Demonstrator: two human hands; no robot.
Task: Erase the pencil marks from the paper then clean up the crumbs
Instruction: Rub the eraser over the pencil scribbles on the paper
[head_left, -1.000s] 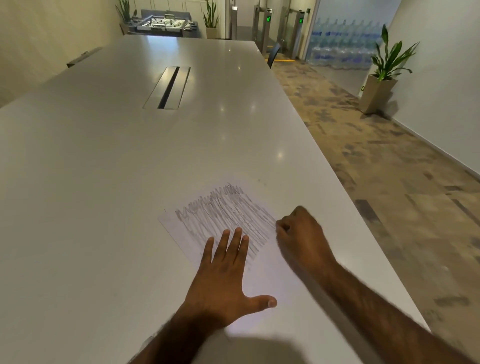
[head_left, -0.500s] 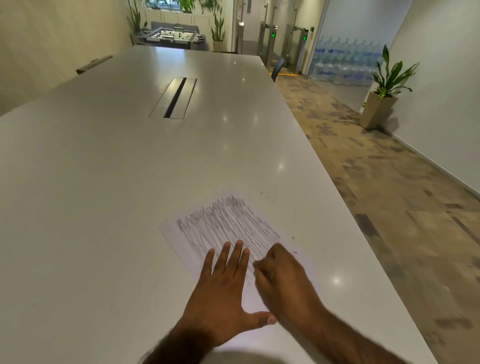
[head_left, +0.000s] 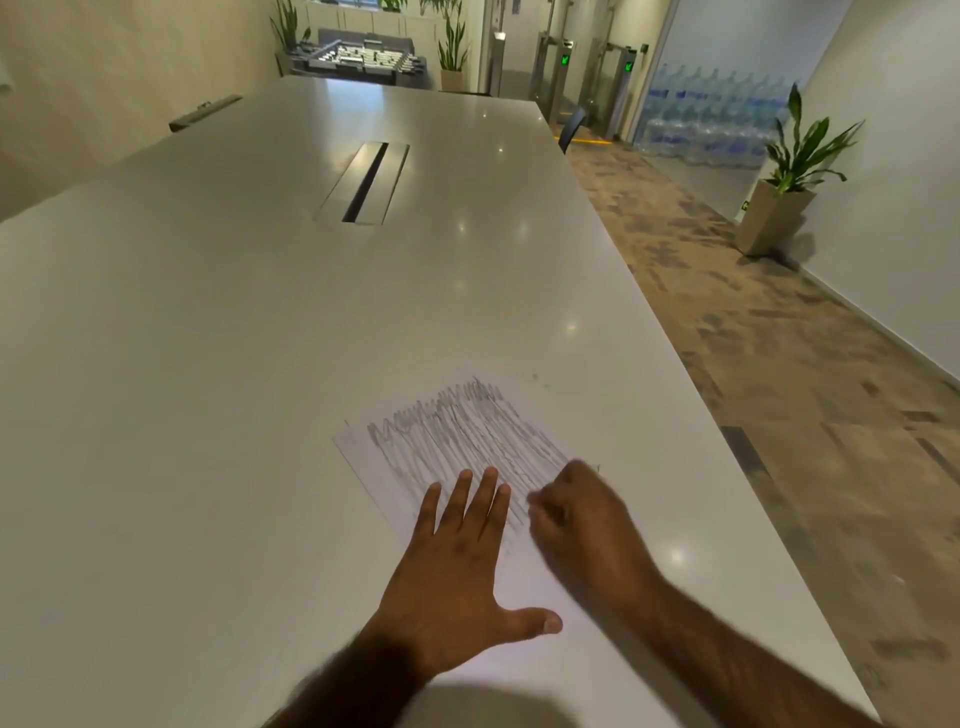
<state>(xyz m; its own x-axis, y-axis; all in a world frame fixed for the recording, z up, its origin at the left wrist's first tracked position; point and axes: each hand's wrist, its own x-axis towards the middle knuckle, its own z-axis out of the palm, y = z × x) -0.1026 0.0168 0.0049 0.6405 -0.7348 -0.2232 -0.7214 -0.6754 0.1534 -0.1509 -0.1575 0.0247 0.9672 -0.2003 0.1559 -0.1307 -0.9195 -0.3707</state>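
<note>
Fingers (head_left: 470, 499) of the left hand (head_left: 452, 571) are being held straight and spread, pressing the paper (head_left: 363, 452) flat near the right edge of the counter (head_left: 208, 364). Those of the right hand (head_left: 582, 519) are being kept curled tight, and whether an eraser is being pinched inside cannot be told. Over the last second the right hand is being brought in from the paper's right edge to just beside the left fingers, so a rubbing stroke is judged under way, though the pencil marks (head_left: 457, 431) are being left almost wholly dark. Being counted: one paper, one scribbled patch, two hands, a few dark specks (head_left: 535, 376) beyond the paper's far corner.
</note>
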